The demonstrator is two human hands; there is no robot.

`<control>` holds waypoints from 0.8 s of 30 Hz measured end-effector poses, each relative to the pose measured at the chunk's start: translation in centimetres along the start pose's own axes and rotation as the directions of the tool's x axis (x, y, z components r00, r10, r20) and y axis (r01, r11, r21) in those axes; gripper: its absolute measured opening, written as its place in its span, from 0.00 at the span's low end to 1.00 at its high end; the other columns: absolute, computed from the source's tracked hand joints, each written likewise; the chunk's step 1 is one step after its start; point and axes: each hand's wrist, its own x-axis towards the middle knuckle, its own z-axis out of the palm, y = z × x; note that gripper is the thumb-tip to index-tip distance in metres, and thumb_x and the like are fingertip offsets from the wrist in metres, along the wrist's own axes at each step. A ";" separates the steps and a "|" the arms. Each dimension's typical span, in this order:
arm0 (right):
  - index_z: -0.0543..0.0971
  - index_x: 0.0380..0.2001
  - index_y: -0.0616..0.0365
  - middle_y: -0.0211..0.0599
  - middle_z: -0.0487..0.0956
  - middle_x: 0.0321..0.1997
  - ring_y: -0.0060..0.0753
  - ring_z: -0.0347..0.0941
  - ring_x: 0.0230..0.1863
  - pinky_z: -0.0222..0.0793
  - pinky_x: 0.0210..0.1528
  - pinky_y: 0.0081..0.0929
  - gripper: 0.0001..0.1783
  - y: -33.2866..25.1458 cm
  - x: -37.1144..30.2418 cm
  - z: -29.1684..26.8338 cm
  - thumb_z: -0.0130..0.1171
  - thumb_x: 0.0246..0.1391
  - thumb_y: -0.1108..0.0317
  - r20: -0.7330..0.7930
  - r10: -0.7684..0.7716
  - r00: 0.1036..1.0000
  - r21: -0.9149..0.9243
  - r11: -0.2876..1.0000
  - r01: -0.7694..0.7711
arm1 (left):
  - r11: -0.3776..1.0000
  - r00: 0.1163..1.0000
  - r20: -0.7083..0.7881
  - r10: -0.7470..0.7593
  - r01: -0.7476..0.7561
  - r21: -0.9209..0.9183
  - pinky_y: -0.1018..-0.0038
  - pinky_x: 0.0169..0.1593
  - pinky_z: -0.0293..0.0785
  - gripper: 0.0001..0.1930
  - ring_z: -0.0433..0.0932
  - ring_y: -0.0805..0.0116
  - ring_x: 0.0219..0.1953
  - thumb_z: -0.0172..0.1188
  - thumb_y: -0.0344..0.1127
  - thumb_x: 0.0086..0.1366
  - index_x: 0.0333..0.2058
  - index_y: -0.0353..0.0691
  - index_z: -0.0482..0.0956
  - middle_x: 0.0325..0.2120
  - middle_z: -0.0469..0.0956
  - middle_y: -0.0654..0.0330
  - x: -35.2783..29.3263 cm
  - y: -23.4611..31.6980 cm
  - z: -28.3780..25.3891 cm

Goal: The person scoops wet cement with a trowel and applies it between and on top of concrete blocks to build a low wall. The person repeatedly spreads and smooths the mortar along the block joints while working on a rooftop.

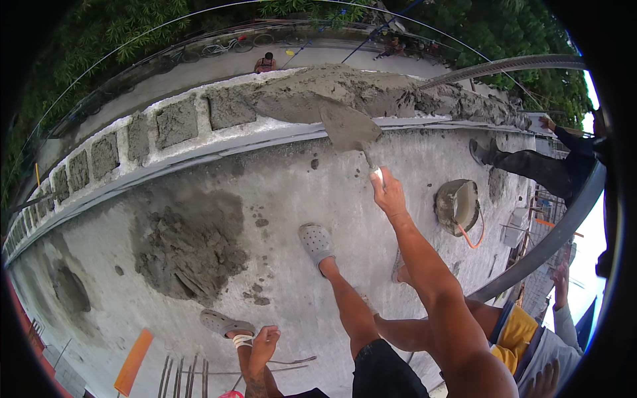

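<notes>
My right hand (390, 192) is closed around the handle of a mortar-coated trowel (348, 126). The blade rests against wet mortar (378, 89) heaped along the top of a low hollow-block wall (219, 137). Toward the left, several of the wall's cavities are filled with grey mortar. My left hand (265, 345) hangs low beside my leg with its fingers curled, and no object shows in it. A large pile of mortar (189, 245) lies on the concrete floor between that hand and the wall.
A mortar-stained bucket (458, 202) with an orange handle stands to the right. One person (544, 169) is by the wall's right end; another in yellow shorts (514, 331) is close on my right. Steel bars (186, 377) stick up near an orange pipe (134, 363). Beyond the wall lies a street (225, 63).
</notes>
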 end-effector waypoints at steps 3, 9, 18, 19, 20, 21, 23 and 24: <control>0.74 0.31 0.61 0.41 0.73 0.19 0.40 0.70 0.23 0.66 0.30 0.35 0.24 2.8 -1.9 -1.9 0.50 0.68 0.49 0.057 0.203 0.978 0.126 0.970 -0.209 | 0.995 1.000 -0.018 -0.014 0.015 0.104 0.70 0.48 0.76 0.14 0.83 0.62 0.42 0.62 0.38 0.68 0.46 0.33 0.78 0.38 0.84 0.51 -0.1 -0.8 -0.3; 0.76 0.34 0.61 0.32 0.71 0.19 0.25 0.67 0.22 0.64 0.28 0.28 0.15 -3.2 -9.1 -1.1 0.55 0.67 0.58 -0.031 0.420 0.907 0.195 0.892 -0.407 | 0.999 0.999 0.039 -0.020 0.019 0.033 0.68 0.47 0.78 0.16 0.84 0.60 0.43 0.61 0.40 0.68 0.48 0.34 0.78 0.39 0.84 0.50 -0.1 -2.2 0.7; 0.73 0.45 0.67 0.48 0.78 0.24 0.44 0.77 0.29 0.72 0.35 0.37 0.19 -17.5 -19.1 22.7 0.59 0.60 0.61 0.430 0.029 0.902 0.264 0.952 -0.157 | 0.990 0.999 0.012 -0.044 0.045 -0.131 0.63 0.47 0.78 0.16 0.84 0.53 0.43 0.61 0.41 0.68 0.48 0.36 0.76 0.41 0.84 0.48 0.9 -8.2 2.5; 0.74 0.43 0.68 0.52 0.78 0.25 0.50 0.78 0.30 0.73 0.37 0.39 0.20 -16.9 -19.9 26.4 0.58 0.59 0.59 0.534 0.029 0.845 0.204 0.966 -0.161 | 0.992 1.000 0.002 -0.029 0.029 -0.119 0.62 0.47 0.78 0.16 0.84 0.52 0.43 0.61 0.41 0.68 0.48 0.36 0.76 0.41 0.84 0.48 0.9 -8.5 2.5; 0.74 0.41 0.67 0.46 0.76 0.23 0.44 0.76 0.27 0.71 0.34 0.37 0.19 -15.7 -20.9 29.4 0.58 0.58 0.60 0.587 0.100 0.803 0.068 0.983 -0.171 | 0.994 1.000 -0.005 -0.008 0.007 -0.108 0.61 0.46 0.78 0.16 0.84 0.52 0.44 0.61 0.41 0.68 0.47 0.36 0.76 0.41 0.84 0.48 1.0 -8.6 2.3; 0.74 0.39 0.66 0.40 0.75 0.21 0.37 0.74 0.25 0.70 0.31 0.35 0.17 -14.3 -22.2 31.5 0.57 0.57 0.60 0.607 0.104 0.788 -0.002 0.992 -0.130 | 0.997 0.999 0.035 -0.015 0.018 -0.078 0.59 0.47 0.77 0.16 0.82 0.48 0.45 0.61 0.41 0.67 0.48 0.38 0.75 0.42 0.83 0.47 1.0 -8.5 2.1; 0.75 0.33 0.63 0.33 0.72 0.18 0.30 0.70 0.19 0.67 0.25 0.33 0.14 -11.2 -26.1 32.5 0.56 0.55 0.61 0.611 0.207 0.764 -0.003 0.966 -0.259 | 0.999 0.999 0.020 0.047 -0.047 -0.009 0.58 0.48 0.77 0.16 0.81 0.47 0.46 0.61 0.42 0.67 0.48 0.39 0.75 0.43 0.82 0.48 0.6 -7.9 1.2; 0.75 0.30 0.61 0.32 0.70 0.16 0.28 0.67 0.16 0.65 0.21 0.32 0.12 -9.9 -28.6 31.4 0.56 0.54 0.62 0.646 0.257 0.719 0.110 0.900 -0.421 | 0.999 0.998 0.036 0.047 -0.048 0.026 0.57 0.48 0.77 0.16 0.81 0.47 0.46 0.61 0.42 0.67 0.48 0.40 0.75 0.43 0.81 0.48 0.5 -7.5 0.8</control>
